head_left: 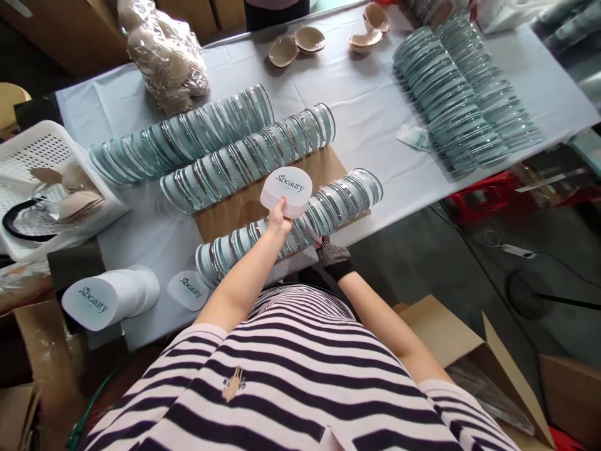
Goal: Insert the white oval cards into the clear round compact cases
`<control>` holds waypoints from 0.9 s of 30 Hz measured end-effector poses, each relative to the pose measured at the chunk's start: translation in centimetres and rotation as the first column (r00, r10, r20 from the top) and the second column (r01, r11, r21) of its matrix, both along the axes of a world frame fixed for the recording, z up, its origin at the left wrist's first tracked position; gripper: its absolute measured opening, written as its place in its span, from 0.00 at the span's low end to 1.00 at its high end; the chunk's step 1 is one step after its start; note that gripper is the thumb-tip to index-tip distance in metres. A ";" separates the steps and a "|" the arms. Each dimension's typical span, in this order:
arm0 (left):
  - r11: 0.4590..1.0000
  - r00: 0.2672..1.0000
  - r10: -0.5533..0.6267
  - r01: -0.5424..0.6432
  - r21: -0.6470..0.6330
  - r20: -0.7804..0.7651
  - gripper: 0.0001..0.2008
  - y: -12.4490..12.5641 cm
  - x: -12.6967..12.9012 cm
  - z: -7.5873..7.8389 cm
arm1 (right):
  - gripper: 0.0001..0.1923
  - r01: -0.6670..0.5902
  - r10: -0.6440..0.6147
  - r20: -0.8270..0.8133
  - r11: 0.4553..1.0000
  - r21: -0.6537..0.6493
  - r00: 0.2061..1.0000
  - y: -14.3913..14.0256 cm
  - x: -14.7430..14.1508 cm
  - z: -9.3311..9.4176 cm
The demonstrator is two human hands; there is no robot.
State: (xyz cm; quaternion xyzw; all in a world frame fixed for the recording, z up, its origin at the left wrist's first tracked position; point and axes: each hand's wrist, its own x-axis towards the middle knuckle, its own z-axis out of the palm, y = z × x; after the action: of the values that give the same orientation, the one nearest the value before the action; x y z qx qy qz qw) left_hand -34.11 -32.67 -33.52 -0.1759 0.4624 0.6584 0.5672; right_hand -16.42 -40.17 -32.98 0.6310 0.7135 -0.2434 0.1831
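Note:
My left hand [278, 219] grips the lower edge of a round white case [287, 191] printed "beauty", held above the near row of clear round cases [338, 200]. My right hand [332, 254], in a dark checked glove, rests at the table's near edge against that same row; what its fingers hold is hidden. The near row lies on a brown cardboard sheet [323, 166]. Two more rows of clear cases [188, 138] [248, 160] lie behind it on the white tablecloth [366, 100].
A stack of white "beauty" lids [110, 297] and one loose lid [188, 290] lie near left. A white basket [32, 150] holds beige pads. A bagged pile of pads [164, 53], loose cups [295, 44], two long case rows [464, 94] and an open carton [474, 357] surround me.

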 end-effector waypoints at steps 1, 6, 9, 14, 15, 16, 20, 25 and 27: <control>1.000 1.000 0.002 -0.002 -0.007 0.001 0.20 0.0 0.0 0.1 | 0.21 0.017 -0.017 -0.005 1.000 -0.002 1.000 0.7 -0.5 0.0; 1.000 1.000 0.011 -0.011 -0.024 0.021 0.20 0.2 0.0 -0.1 | 0.20 -0.011 0.014 -0.039 0.996 0.085 0.999 1.1 -1.2 -0.2; 1.000 1.000 0.002 -0.002 -0.012 0.014 0.21 0.3 0.1 -0.5 | 0.21 -0.018 0.023 -0.043 0.995 0.101 0.999 0.7 -1.6 -1.3; 0.999 1.000 -0.028 0.028 0.034 -0.003 0.24 0.3 0.0 -1.1 | 0.20 0.043 -0.034 -0.070 0.990 0.134 0.997 1.2 -2.5 -3.1; 0.999 0.999 -0.033 0.033 0.040 -0.008 0.24 0.3 0.0 -1.2 | 0.18 0.090 -0.077 -0.114 0.989 0.118 0.991 1.3 -2.7 -3.3; 0.998 0.999 -0.038 0.038 0.048 -0.013 0.24 0.3 0.0 -1.2 | 0.17 0.164 -0.149 -0.189 0.984 0.068 0.971 1.4 -2.8 -3.3; 0.998 0.999 -0.033 0.035 0.055 -0.034 0.21 0.4 0.2 -1.3 | 0.18 0.445 -0.649 -0.576 0.761 -0.473 0.498 1.1 -3.3 -3.1; 0.999 0.999 0.017 -0.015 0.049 -0.035 0.21 0.4 0.5 -1.3 | 0.19 0.299 -0.880 -0.470 0.469 -0.831 0.071 1.0 -2.7 -2.3; 0.998 0.999 0.039 -0.038 0.049 -0.030 0.21 0.3 0.5 -1.4 | 0.21 0.260 -0.872 -0.475 0.490 -0.832 0.122 1.5 -2.3 -2.0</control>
State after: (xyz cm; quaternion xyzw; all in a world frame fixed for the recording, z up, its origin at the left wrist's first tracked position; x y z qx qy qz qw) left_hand -33.57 -32.36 -34.90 -0.1607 0.4515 0.6829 0.5512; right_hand -18.68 -38.68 -34.98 0.5474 0.2560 -0.7807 -0.1591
